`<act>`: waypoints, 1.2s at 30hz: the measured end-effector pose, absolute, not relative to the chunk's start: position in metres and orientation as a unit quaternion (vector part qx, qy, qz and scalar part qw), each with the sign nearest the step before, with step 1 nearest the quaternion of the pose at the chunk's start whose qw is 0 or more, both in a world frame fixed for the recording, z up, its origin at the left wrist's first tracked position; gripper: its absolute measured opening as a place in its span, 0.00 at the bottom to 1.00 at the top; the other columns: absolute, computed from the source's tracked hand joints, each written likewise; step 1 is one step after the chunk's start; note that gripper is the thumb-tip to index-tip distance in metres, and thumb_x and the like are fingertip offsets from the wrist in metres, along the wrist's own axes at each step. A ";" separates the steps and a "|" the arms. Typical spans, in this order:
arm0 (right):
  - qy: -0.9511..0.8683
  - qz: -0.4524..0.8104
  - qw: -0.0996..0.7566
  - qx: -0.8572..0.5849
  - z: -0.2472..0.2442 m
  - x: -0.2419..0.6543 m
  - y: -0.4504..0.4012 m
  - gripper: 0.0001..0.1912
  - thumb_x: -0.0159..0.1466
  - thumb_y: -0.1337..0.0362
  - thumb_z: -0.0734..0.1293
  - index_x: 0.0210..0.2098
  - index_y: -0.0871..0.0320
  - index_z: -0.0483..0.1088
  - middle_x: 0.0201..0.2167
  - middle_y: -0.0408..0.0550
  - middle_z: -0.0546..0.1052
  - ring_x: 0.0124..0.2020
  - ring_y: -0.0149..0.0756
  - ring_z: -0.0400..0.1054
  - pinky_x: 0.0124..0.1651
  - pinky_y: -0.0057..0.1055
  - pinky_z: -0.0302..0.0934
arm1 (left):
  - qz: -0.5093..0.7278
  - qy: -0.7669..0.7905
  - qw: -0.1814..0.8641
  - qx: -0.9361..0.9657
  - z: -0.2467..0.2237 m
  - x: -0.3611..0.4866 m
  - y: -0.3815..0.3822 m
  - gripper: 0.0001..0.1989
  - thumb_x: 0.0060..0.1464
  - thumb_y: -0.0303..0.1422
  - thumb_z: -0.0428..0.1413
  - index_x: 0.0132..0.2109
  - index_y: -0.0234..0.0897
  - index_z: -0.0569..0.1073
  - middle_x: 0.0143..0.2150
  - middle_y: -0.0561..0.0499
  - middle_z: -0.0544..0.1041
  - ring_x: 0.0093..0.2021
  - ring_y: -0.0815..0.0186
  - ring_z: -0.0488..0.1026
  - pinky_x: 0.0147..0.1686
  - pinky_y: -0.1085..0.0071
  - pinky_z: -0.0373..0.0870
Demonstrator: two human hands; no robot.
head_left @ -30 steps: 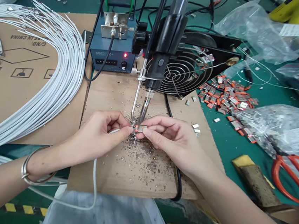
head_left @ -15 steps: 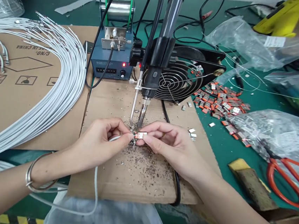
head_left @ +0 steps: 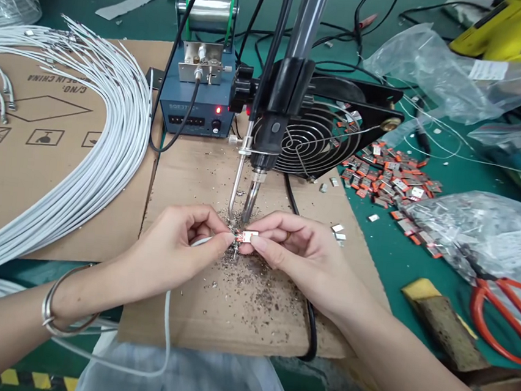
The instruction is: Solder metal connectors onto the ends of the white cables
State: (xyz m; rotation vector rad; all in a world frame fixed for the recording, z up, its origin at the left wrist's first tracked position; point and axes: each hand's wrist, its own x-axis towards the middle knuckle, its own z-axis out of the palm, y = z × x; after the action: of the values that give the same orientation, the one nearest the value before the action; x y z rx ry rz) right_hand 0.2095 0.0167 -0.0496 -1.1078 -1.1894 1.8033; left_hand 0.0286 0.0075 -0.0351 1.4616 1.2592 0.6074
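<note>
My left hand [head_left: 192, 238] pinches the end of a white cable [head_left: 166, 322], which loops down and off to the left. Between finger and thumb of my right hand [head_left: 292, 248] is a small metal connector [head_left: 250, 237] with orange parts, its back end meeting the cable's end. Just above the connector stands the dark tip of a soldering iron [head_left: 251, 201] on a holder, beside a thin bent metal feed tube [head_left: 234, 190]. Whether the tip touches the connector I cannot tell. Solder crumbs lie on the cardboard [head_left: 212, 314] below.
A blue solder feeder [head_left: 198, 103] with a wire spool [head_left: 209, 11] stands behind. Left is a bundle of white cables [head_left: 122, 145]. A black fan [head_left: 311, 142], orange connectors [head_left: 382, 176], plastic bags [head_left: 483, 223] and red-handled scissors [head_left: 479, 321] lie to the right.
The view has shifted slightly, so the iron, fan and items at the right appear a little further right. Both hands keep their hold, almost unmoved.
</note>
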 end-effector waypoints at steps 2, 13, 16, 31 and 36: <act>-0.461 0.695 0.352 -0.425 -0.050 0.209 0.017 0.06 0.52 0.66 0.71 0.29 0.59 0.72 0.24 0.43 0.78 0.27 0.26 0.73 0.30 0.19 0.64 | 0.253 0.528 0.529 0.614 -0.035 0.029 0.008 0.07 0.52 0.31 0.53 0.31 0.33 0.72 0.25 0.53 0.72 0.24 0.73 0.61 0.23 0.76 0.57; -0.487 0.678 0.315 -0.452 -0.046 0.209 0.018 0.08 0.50 0.65 0.71 0.29 0.60 0.71 0.22 0.44 0.77 0.24 0.26 0.70 0.25 0.20 0.60 | 0.216 0.542 0.533 0.612 -0.042 0.025 0.007 0.09 0.53 0.36 0.53 0.31 0.35 0.72 0.22 0.56 0.67 0.22 0.73 0.58 0.21 0.76 0.54; -0.519 0.660 0.289 -0.460 -0.040 0.213 0.009 0.09 0.51 0.62 0.71 0.29 0.61 0.70 0.24 0.46 0.77 0.23 0.27 0.68 0.26 0.23 0.59 | 0.191 0.525 0.551 0.620 -0.037 0.024 -0.001 0.11 0.53 0.38 0.53 0.32 0.35 0.72 0.20 0.58 0.62 0.21 0.73 0.56 0.20 0.76 0.51; -0.509 0.713 0.297 -0.380 -0.026 0.225 -0.051 0.05 0.54 0.67 0.69 0.28 0.61 0.69 0.19 0.40 0.72 0.21 0.24 0.64 0.26 0.20 0.58 | 0.249 0.423 0.736 0.466 -0.036 0.039 -0.073 0.10 0.45 0.35 0.60 0.27 0.32 0.71 0.24 0.53 0.70 0.27 0.70 0.63 0.28 0.74 0.58; -0.527 0.708 0.284 -0.374 -0.028 0.227 -0.062 0.05 0.55 0.66 0.68 0.29 0.61 0.69 0.20 0.42 0.72 0.22 0.25 0.64 0.26 0.22 0.57 | 0.253 0.433 0.726 0.470 -0.039 0.046 -0.084 0.10 0.44 0.36 0.61 0.26 0.32 0.72 0.23 0.53 0.72 0.25 0.71 0.64 0.27 0.74 0.60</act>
State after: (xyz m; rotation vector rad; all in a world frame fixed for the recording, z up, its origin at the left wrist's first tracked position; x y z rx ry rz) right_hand 0.2273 -0.0620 -0.0282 -1.0020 -1.4104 1.8950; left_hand 0.0459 -0.0841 -0.0386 1.0355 0.9558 0.5581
